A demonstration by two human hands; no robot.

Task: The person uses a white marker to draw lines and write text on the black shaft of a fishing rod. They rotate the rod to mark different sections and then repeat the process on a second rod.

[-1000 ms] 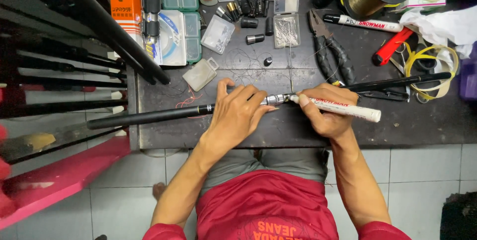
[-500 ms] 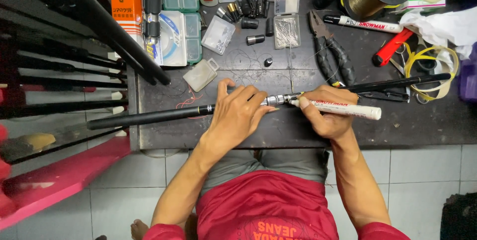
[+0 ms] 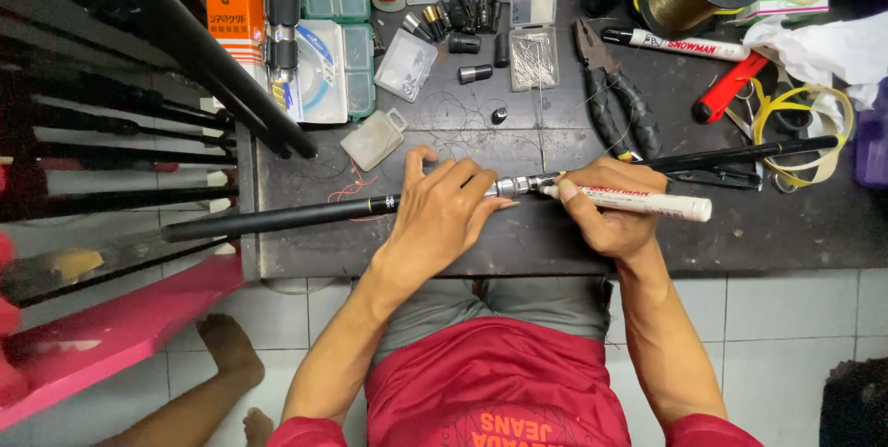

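We see the left hand [image 3: 442, 216] wrapped around a long, thin, smooth black rod [image 3: 277, 217] that lies across the dark, scratched desk [image 3: 786, 234], close to the rod's shiny silver metal ring [image 3: 511, 186]. The right hand [image 3: 606, 211] grips a round white marker pen [image 3: 647, 203] and rests its tip right beside that silver ring, with rubber-handled black pliers [image 3: 615, 100] and a red plastic cutter [image 3: 731, 86] lying farther back on the desk. Since half a second ago both hands have stayed put, but a bare leg and foot [image 3: 217, 364] have now come into view over the white floor tiles [image 3: 795, 318] at lower left.
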